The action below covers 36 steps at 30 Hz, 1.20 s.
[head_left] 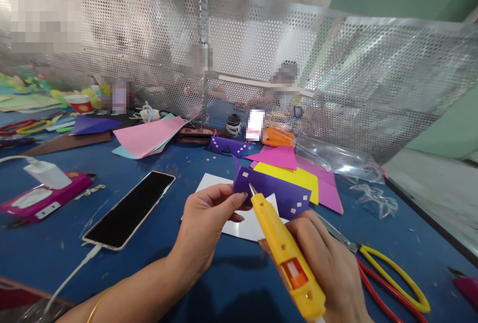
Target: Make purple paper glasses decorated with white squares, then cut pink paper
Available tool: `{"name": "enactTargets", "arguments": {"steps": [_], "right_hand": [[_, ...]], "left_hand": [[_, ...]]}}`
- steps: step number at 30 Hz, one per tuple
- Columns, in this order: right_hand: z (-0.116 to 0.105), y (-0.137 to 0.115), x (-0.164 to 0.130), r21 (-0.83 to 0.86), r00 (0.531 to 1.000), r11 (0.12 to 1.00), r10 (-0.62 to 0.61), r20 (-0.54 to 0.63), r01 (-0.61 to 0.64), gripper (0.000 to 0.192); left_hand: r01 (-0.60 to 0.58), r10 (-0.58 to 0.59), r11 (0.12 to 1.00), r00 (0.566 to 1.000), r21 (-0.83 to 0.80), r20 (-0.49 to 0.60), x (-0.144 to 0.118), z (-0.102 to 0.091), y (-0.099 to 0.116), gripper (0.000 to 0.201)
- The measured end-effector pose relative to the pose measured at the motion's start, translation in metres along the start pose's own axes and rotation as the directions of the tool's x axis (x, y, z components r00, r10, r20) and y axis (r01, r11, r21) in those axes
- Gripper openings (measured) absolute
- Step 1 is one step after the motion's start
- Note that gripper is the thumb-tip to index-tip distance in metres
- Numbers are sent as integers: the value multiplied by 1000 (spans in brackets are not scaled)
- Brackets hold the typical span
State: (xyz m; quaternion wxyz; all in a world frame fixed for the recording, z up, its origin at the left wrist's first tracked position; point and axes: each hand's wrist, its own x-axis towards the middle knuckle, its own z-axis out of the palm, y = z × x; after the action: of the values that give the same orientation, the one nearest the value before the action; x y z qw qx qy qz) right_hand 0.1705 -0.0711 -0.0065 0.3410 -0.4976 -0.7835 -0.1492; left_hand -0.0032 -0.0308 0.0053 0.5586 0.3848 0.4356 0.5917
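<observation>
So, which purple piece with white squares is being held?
The nearer purple piece, pinched by the left hand; the farther one sits back on the table, untouched.

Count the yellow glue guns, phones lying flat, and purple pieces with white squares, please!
Yellow glue gun: 1
Phone lying flat: 1
Purple pieces with white squares: 2 (the held piece and the piece behind it)
Total: 4

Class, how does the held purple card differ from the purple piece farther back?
The purple card is held up by the left hand; the purple piece rests on the table. At its left end, the purple card shows one white square; the purple piece shows several there. The nearer purple card looks larger than the purple piece. Both are purple with white squares.
</observation>
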Motion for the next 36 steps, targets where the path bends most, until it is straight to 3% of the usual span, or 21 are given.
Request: {"name": "enactTargets", "arguments": {"steps": [31,36], "right_hand": [[-3,-1,1,66,999,998,21,-34,-19,11],[-2,0,0,47,1000,999,-4,22,3,9]], "left_hand": [[11,-11,1000,1000,10,-2,-1,1,3,6],[-4,4,1000,1000,7,10,1,0,1,5]]}}
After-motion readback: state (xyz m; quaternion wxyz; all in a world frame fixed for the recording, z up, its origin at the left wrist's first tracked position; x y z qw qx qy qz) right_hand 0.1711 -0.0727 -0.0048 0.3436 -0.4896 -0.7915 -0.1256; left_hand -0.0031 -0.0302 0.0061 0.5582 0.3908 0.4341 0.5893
